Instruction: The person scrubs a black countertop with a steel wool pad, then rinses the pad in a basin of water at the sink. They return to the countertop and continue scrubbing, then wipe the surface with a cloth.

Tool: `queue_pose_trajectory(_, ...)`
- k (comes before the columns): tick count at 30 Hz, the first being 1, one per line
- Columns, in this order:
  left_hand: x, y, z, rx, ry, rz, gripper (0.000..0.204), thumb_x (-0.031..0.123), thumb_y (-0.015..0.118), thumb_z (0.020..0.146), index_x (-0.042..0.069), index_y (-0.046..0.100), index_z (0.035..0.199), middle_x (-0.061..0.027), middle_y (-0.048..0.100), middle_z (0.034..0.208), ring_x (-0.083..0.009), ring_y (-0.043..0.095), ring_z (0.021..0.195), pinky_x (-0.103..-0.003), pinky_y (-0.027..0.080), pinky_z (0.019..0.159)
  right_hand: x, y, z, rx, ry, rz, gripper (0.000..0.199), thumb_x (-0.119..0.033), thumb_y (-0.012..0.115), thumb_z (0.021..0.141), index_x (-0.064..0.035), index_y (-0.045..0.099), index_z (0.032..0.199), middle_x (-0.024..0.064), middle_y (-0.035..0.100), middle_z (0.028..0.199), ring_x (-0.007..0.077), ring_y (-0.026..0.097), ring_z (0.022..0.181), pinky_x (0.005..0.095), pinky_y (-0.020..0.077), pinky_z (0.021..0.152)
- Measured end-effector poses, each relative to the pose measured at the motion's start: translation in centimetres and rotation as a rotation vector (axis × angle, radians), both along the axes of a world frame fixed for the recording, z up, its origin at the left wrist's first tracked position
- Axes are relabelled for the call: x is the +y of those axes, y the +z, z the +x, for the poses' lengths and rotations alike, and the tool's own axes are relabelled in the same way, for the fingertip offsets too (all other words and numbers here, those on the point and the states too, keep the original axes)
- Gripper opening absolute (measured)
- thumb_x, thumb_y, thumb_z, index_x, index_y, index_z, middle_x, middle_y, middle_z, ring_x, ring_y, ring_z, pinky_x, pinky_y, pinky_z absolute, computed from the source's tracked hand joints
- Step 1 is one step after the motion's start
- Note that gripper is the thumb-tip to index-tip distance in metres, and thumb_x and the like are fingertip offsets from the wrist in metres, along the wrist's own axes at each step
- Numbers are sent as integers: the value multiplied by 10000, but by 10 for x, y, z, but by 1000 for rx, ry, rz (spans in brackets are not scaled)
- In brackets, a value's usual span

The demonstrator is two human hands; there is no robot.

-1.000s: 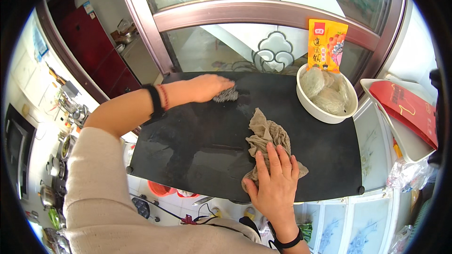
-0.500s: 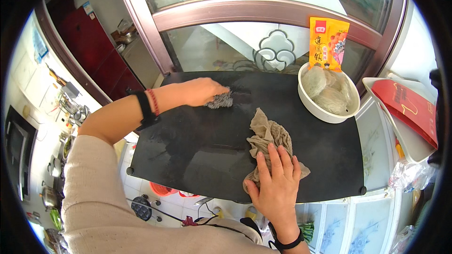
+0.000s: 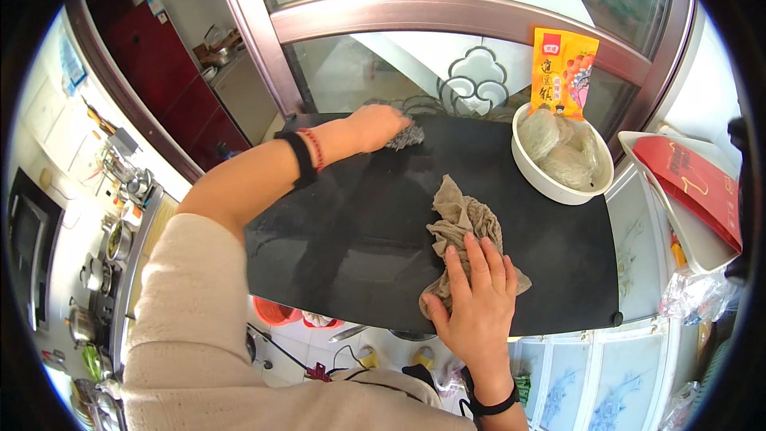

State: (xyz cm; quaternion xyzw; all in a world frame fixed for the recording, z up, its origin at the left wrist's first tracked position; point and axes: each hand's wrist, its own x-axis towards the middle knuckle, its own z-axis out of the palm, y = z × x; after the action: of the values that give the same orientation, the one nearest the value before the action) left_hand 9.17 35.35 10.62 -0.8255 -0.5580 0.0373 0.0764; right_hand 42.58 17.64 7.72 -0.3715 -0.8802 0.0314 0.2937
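Up at the far edge of a black tabletop (image 3: 351, 231), my left hand (image 3: 377, 128) is closed on a grey, wiry scouring pad (image 3: 407, 138) that looks like steel wool. The pad rests against the surface. Dull, damp-looking streaks cover parts of the top. Nearer me and to the right, a crumpled brown cloth (image 3: 463, 215) lies on the table. My right hand (image 3: 479, 299) rests flat on the cloth's near part, fingers stretched out, with the thumb at its left edge.
At the far right corner stands a white bowl (image 3: 550, 184) of plastic-wrapped bundles, with a yellow packet (image 3: 562, 72) upright behind it. A white tray (image 3: 686, 239) holding a red bag (image 3: 690, 179) is farther right. Framed glass (image 3: 383, 72) borders the far edge. Red basins (image 3: 275, 311) sit below.
My left hand has slid the scouring pad away from me and to the right, toward the far edge. My right hand stays on the brown cloth. The whole view has shifted slightly.
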Motion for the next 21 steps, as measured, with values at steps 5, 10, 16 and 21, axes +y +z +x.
queue_pose_trajectory(5, -65, 13, -44, 90, 47, -87, 333, 135, 675, 819, 73, 667, 1146, -168, 693, 1104, -359, 672, 1008, -457, 545, 847, 2, -1, 3, 21, -8, -6, 621, -358, 762, 758, -70, 625, 1290, 152, 500, 1438, 353, 438, 1338, 571, 309, 1105)
queue_pose_trajectory(10, -61, 15, -100, 162, 318, -155, 288, 163, 716, 797, 28, 693, 1050, -198, 658, 1093, -386, 629, 1058, -469, 516, 891, -3, 5, 0, 33, 3, -10, 627, -304, 783, 737, -53, 621, 1289, 159, 494, 1447, 363, 438, 1343, 556, 310, 1111)
queue_pose_trajectory(16, 12, -9, 24, 25, 54, 17, 242, 143, 712, 783, 42, 689, 1002, -172, 653, 1011, -380, 640, 995, -472, 532, 856, -5, 5, -4, -8, -19, -5, 638, -307, 776, 736, -55, 612, 1298, 153, 500, 1437, 360, 436, 1343, 558, 309, 1112)
queue_pose_trajectory(21, 9, -5, 72, -57, -120, 35, 275, 129, 727, 797, 32, 668, 1047, -154, 656, 1023, -370, 645, 1005, -467, 536, 854, 0, 2, 2, 13, -6, -5, 633, -329, 767, 750, -62, 609, 1302, 151, 498, 1439, 356, 436, 1342, 565, 310, 1107)
